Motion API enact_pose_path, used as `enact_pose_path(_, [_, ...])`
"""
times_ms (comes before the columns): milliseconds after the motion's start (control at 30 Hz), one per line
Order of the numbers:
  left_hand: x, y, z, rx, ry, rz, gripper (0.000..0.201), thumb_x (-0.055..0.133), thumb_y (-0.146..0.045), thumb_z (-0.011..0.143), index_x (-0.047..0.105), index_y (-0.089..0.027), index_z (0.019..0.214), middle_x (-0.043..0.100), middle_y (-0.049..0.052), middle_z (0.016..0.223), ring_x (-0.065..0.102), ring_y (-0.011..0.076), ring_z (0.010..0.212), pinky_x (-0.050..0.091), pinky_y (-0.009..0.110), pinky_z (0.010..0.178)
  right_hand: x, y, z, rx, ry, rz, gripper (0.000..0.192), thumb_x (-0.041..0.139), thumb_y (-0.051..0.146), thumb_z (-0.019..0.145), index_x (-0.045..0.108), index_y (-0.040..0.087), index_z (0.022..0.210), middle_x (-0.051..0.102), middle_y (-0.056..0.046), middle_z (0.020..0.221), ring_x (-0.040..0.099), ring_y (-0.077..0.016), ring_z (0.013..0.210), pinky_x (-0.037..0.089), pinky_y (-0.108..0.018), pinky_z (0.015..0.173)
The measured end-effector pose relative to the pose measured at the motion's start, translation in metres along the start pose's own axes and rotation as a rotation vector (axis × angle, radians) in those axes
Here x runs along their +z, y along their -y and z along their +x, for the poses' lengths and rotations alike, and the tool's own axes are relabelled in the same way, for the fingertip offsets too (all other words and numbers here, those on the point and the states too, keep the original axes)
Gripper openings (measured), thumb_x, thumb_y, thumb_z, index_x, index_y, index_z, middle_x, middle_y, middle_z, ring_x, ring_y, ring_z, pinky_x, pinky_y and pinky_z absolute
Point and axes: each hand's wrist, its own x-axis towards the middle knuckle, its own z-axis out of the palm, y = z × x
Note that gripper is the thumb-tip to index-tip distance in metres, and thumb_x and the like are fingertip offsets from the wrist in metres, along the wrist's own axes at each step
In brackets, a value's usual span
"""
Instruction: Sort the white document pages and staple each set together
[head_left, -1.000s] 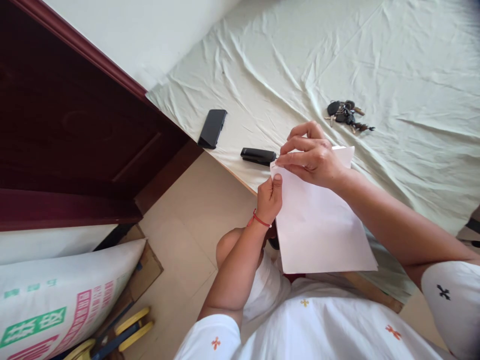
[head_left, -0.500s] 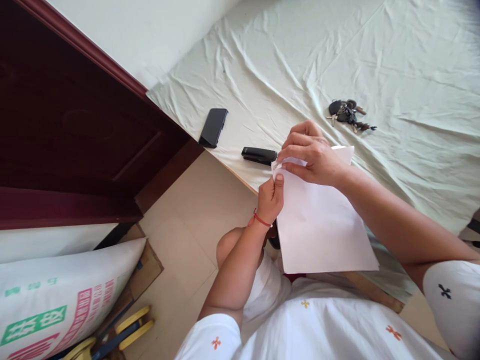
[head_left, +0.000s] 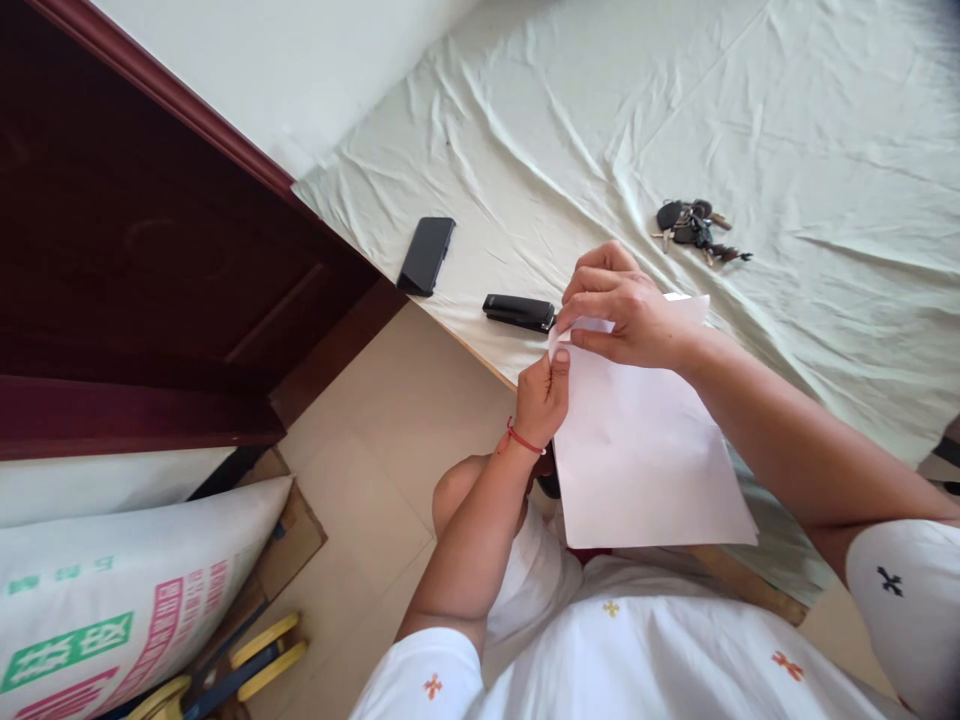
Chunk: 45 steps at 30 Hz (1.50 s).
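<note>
A small stack of white paper (head_left: 645, 450) hangs partly over the table's front edge, above my lap. My left hand (head_left: 543, 392), with a red string around its wrist, pinches the stack's left edge near the top corner, thumb on top. My right hand (head_left: 622, 310) lies across the top of the sheets, its fingertips closed on the upper left corner, where a bit of paper looks folded up. Just left of those fingertips rests a black stapler (head_left: 519, 312) on the cloth; its right end is close to the paper.
A pale green wrinkled cloth (head_left: 810, 130) covers the table. On it lie a black phone (head_left: 426, 256) at the left edge and a bunch of keys (head_left: 697, 228) beyond my right hand. A large printed white sack (head_left: 135, 580) stands at lower left, beside a dark red wooden panel (head_left: 150, 240).
My right fingers have shifted slightly at the paper's upper left corner, and the corner has moved a little to the right. The stapler, phone and keys stay put.
</note>
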Motion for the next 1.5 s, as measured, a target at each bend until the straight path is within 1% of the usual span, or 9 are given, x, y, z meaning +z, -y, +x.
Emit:
enact_pose_path(233, [0.000,0.001,-0.001,-0.014,0.015,-0.047,0.062,0.038,-0.076,0.103,0.042,-0.023,0.071,0.040,-0.005,0.060,0.037,0.0124,0.059,0.026,0.031,0.059,-0.009,0.002,-0.002,-0.004,0.026,0.019,0.022,0.057,0.032,0.106,0.078,0.026,0.109,0.070,-0.007,0.103,0.057,-0.0281,0.115,0.045,-0.053,0.108])
enact_pose_path(400, [0.001,0.002,-0.002,-0.040,-0.018,-0.168,0.064,0.039,-0.079,0.101,0.042,-0.023,0.070,0.038,-0.004,0.061,0.034,0.0128,0.059,0.027,0.032,0.059,-0.006,0.003,-0.003,0.025,0.030,0.032,0.025,0.051,0.031,0.108,0.076,0.025,0.107,0.072,-0.006,0.098,0.058,-0.0270,0.112,0.047,-0.050,0.103])
enact_pose_path(533, [0.002,0.005,-0.002,-0.105,-0.036,-0.297,0.064,0.043,-0.078,0.100,0.045,-0.023,0.069,0.040,-0.002,0.065,0.037,0.0141,0.063,0.034,0.032,0.062,-0.004,0.001,-0.006,0.070,0.021,0.012,0.024,0.052,0.031,0.107,0.075,0.024,0.105,0.073,-0.007,0.099,0.058,-0.0281,0.112,0.044,-0.050,0.102])
enact_pose_path(633, [0.002,0.005,-0.002,-0.141,-0.029,-0.376,0.061,0.050,-0.076,0.099,0.052,-0.022,0.072,0.044,-0.002,0.067,0.041,0.0145,0.065,0.038,0.031,0.064,-0.005,-0.001,-0.007,0.082,0.026,0.002,0.023,0.052,0.030,0.106,0.074,0.024,0.104,0.072,-0.008,0.099,0.057,-0.0290,0.114,0.043,-0.050,0.101])
enact_pose_path(867, [0.003,0.003,0.000,-0.181,-0.028,-0.611,0.048,0.063,-0.066,0.098,0.073,-0.020,0.091,0.065,0.000,0.077,0.057,0.0147,0.072,0.046,0.028,0.068,-0.006,-0.001,-0.008,0.059,0.074,-0.004,0.022,0.052,0.022,0.104,0.074,0.023,0.106,0.075,-0.008,0.100,0.057,-0.0304,0.127,0.041,-0.050,0.105])
enact_pose_path(1033, [0.004,0.006,0.005,-0.246,-0.035,-0.711,0.049,0.076,-0.066,0.089,0.081,-0.021,0.108,0.077,0.002,0.089,0.069,0.0185,0.083,0.053,0.030,0.077,-0.007,0.000,-0.006,0.027,0.075,0.001,0.022,0.051,0.024,0.106,0.073,0.023,0.105,0.076,-0.006,0.097,0.058,-0.0297,0.126,0.041,-0.049,0.105])
enact_pose_path(1200, [0.005,0.008,0.008,-0.266,-0.061,-0.657,0.051,0.082,-0.066,0.082,0.082,-0.021,0.107,0.078,0.001,0.089,0.068,0.0163,0.081,0.053,0.028,0.076,-0.007,-0.004,-0.008,0.050,0.075,-0.036,0.023,0.055,0.030,0.106,0.076,0.024,0.103,0.074,-0.006,0.094,0.058,-0.0297,0.119,0.039,-0.050,0.105])
enact_pose_path(1333, [0.004,0.012,0.008,-0.219,-0.120,-0.521,0.046,0.078,-0.064,0.087,0.081,-0.020,0.102,0.075,0.000,0.085,0.064,0.0135,0.075,0.051,0.026,0.072,-0.006,-0.007,-0.009,0.149,0.051,-0.061,0.024,0.057,0.031,0.104,0.079,0.023,0.100,0.072,-0.007,0.091,0.058,-0.0299,0.113,0.038,-0.050,0.104])
enact_pose_path(1500, [0.000,0.010,0.006,-0.161,-0.144,-0.331,0.048,0.070,-0.066,0.092,0.077,-0.019,0.094,0.069,-0.001,0.078,0.057,0.0126,0.069,0.047,0.026,0.067,-0.004,-0.004,-0.007,0.232,0.039,-0.027,0.021,0.060,0.032,0.102,0.078,0.023,0.096,0.072,-0.007,0.088,0.058,-0.0294,0.110,0.038,-0.049,0.102])
